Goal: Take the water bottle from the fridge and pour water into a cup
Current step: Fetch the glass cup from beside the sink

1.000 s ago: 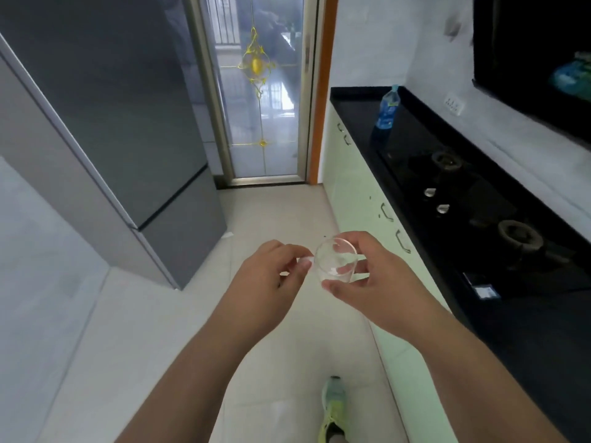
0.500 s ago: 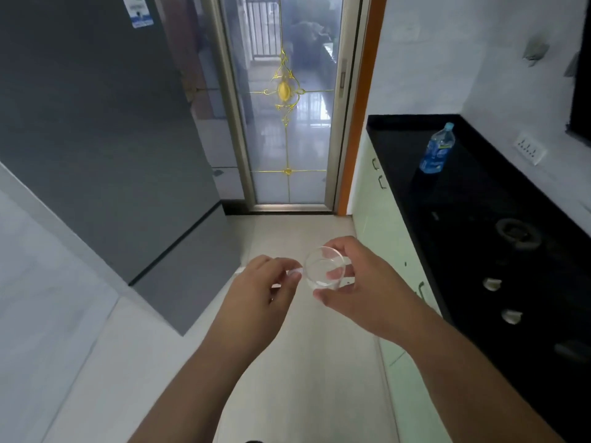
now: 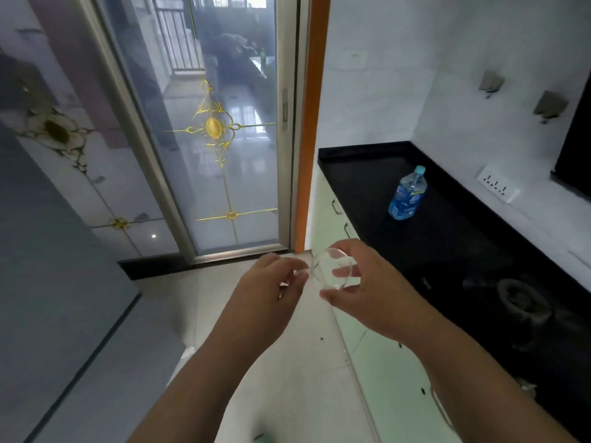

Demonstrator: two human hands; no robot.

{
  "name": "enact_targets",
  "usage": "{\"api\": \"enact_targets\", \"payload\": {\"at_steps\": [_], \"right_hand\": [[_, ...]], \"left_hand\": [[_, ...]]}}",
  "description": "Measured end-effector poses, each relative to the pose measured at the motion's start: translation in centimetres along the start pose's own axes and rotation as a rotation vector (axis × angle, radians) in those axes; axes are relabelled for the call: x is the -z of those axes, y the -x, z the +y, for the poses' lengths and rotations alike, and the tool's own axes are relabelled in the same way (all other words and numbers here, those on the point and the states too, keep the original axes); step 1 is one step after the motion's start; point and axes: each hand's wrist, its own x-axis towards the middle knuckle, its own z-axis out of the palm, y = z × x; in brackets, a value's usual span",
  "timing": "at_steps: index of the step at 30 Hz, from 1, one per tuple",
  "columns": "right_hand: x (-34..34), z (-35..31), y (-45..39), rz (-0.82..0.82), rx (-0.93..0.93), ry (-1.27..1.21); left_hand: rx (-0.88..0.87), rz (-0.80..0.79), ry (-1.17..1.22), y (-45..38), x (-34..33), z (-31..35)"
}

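Observation:
A clear glass cup [image 3: 332,267] is held in front of me above the floor, tilted with its mouth toward the camera. My right hand [image 3: 367,289] wraps around its body. My left hand [image 3: 271,284] pinches the cup's handle on its left side. A blue-labelled water bottle [image 3: 406,195] with a light blue cap stands upright on the black countertop [image 3: 361,174] at the far right, well beyond both hands. The grey fridge [image 3: 48,282] stands shut on the left.
A glass sliding door [image 3: 220,155] with gold ornament is straight ahead, beside an orange door frame. Pale green cabinets [image 3: 377,372] run under the countertop. A gas burner [image 3: 518,298] sits in the counter at right. A wall socket [image 3: 497,187] is behind the bottle.
The view has tilted upward and moved closer to the door and countertop end. Both hands keep the same hold on the cup.

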Motion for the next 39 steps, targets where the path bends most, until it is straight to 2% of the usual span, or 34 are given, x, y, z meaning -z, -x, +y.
{"api": "enact_targets", "payload": {"at_steps": [5,10,14,20,25,30,36,39], "right_hand": [[2.7,0.8,-8.4,0.096,-0.077,-0.063],[4.6,4.4,-17.3,0.168,-0.144,-0.083],[6.4,8.2,-25.5,0.208,-0.156,-0.104],[9.1,12.5,-39.0,0.177,-0.182,-0.124],[11.2,15.5,-46.1,0.236,-0.245,-0.13],[12.4,19.6,-50.0,0.366,-0.416,-0.174],[11.6,24.5,-53.1,0.555,-0.73,-0.201],[10.7,26.5,-54.6,0.633,-0.881,-0.296]], "left_hand": [[-0.068,-0.113,-0.004,-11.6,0.0,-0.7],[-0.132,-0.213,-0.037,-23.1,-3.1,-2.2],[-0.122,-0.248,-0.078,-32.5,-6.7,-3.5],[-0.072,-0.259,-0.131,-45.7,-10.2,-5.4],[-0.102,-0.312,-0.124,-54.7,-13.3,-6.2],[-0.233,-0.504,-0.153,-62.8,-19.4,-7.1],[-0.378,-0.838,-0.182,-70.5,-27.2,-7.2],[-0.431,-0.99,-0.2,-73.3,-30.6,-7.3]]}}
